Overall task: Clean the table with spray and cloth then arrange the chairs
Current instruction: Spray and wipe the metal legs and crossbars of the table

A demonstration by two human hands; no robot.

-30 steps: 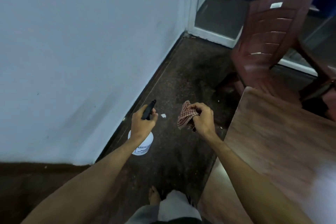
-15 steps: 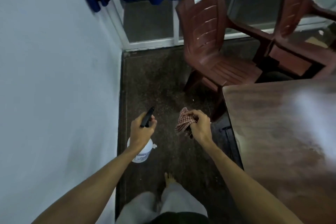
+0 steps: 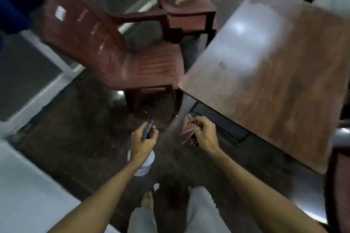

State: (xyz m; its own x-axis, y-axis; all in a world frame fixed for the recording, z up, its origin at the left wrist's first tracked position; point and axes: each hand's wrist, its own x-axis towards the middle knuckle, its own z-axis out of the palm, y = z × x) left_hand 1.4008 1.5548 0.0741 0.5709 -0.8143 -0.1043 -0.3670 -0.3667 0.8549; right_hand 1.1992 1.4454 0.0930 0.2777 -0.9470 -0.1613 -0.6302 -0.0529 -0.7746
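The dark floor (image 3: 75, 138) runs under one brown wooden bench (image 3: 274, 73). Two red-brown seats stand past the bench's corner: the near chair (image 3: 151, 66) close beside it and the far chair (image 3: 189, 11) farther back. There is one spray bottle (image 3: 144, 164) and one checked cloth (image 3: 187, 132), both off the bench, near its corner. The left hand (image 3: 142, 142) is wrapped around the bottle's black top. The bottle hangs top up, its nose pointing away from the person. I cannot tell what is inside it. The right hand (image 3: 205, 134) is bunched around the cloth.
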